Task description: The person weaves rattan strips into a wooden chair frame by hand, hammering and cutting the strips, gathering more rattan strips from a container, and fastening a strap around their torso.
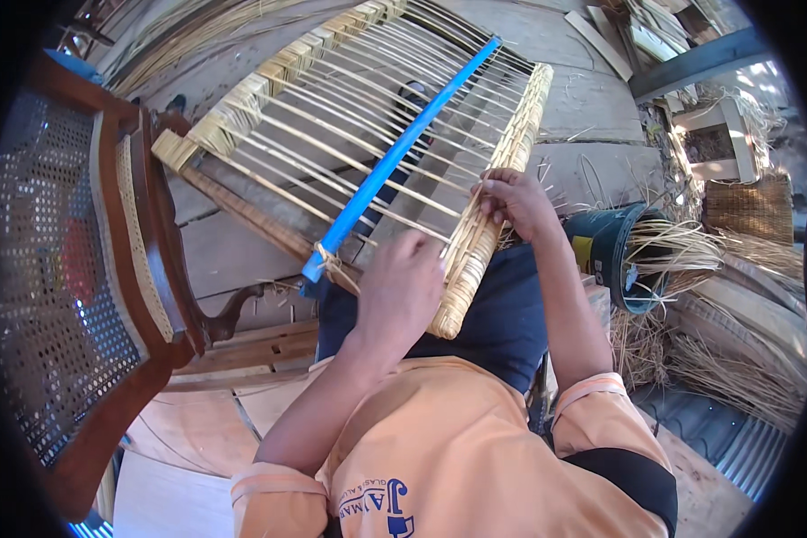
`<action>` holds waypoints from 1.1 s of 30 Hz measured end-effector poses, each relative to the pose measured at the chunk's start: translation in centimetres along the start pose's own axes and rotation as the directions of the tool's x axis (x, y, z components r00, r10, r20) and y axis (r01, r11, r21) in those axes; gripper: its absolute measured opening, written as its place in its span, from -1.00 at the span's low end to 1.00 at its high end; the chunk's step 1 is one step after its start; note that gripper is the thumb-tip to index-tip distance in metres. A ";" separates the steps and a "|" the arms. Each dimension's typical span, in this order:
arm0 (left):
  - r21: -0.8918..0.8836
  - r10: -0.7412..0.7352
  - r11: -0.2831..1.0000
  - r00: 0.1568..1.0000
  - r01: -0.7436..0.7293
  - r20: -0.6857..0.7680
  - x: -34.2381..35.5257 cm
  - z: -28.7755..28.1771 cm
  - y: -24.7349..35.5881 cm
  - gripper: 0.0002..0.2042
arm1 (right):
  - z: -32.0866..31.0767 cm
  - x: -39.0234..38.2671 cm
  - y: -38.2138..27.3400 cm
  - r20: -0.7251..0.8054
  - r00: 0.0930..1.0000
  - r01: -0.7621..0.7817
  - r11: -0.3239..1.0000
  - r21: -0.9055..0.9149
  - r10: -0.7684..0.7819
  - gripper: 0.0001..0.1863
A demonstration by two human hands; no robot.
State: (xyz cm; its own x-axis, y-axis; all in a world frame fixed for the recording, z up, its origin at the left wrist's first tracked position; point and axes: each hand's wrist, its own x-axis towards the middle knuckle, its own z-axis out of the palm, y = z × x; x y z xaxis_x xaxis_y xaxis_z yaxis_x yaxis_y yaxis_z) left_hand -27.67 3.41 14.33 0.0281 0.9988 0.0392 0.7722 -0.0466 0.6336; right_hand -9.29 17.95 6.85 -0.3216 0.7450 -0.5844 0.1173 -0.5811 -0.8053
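Observation:
A wooden frame lies slanted over my lap, strung with many straw cords. A blue strip runs lengthwise across the cords, tied with straw at its near end. The right side bears a thick woven straw band. My left hand is curled at the inner edge of this band, low on the frame, its fingertips partly hidden. Higher along the same band, my right hand pinches a straw strand at the weave.
A brown cane-backed chair stands at the left. At the right are a dark green bucket of straw strips, loose straw bundles, boards and a woven mat. Wooden boards lie by my left side.

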 end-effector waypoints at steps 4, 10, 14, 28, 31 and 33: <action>0.115 0.024 0.993 0.999 -0.029 0.040 4.4 4.7 0.9 -0.80 | 0.1 0.5 0.3 -0.032 0.998 0.053 0.983 -0.174 -0.060 -0.89; 0.255 -0.075 0.966 0.992 0.048 0.097 5.0 8.1 1.0 -0.75 | 0.0 3.1 -0.1 -0.079 0.924 0.160 0.564 -0.810 -0.375 -0.85; 0.226 -0.124 0.969 0.988 0.102 0.087 5.3 8.0 1.2 -0.66 | 1.0 5.8 -2.1 0.342 0.883 0.462 0.470 -0.752 -0.322 -0.83; 0.341 -0.320 0.918 0.888 0.205 0.329 7.2 7.6 2.6 -0.56 | 4.6 8.8 1.8 0.575 0.695 0.713 0.312 -0.628 -0.433 -0.72; 0.332 -0.325 0.915 0.908 0.230 0.264 7.5 7.5 2.3 -0.60 | 5.2 8.5 0.6 0.374 0.901 0.434 0.432 -0.791 -0.221 -0.59; 0.254 -0.316 0.934 0.914 0.252 0.256 7.5 7.5 1.9 -0.62 | 5.4 8.4 -0.4 0.376 0.919 0.382 0.505 -0.774 -0.118 -0.52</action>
State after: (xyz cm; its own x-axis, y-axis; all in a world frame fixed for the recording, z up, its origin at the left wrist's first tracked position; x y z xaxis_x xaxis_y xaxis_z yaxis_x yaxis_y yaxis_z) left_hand -21.20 10.95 10.08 -0.0554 0.9304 -0.3624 0.8893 0.2110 0.4057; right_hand -17.08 22.65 2.83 -0.6628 0.6302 -0.4043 0.6635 0.2442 -0.7072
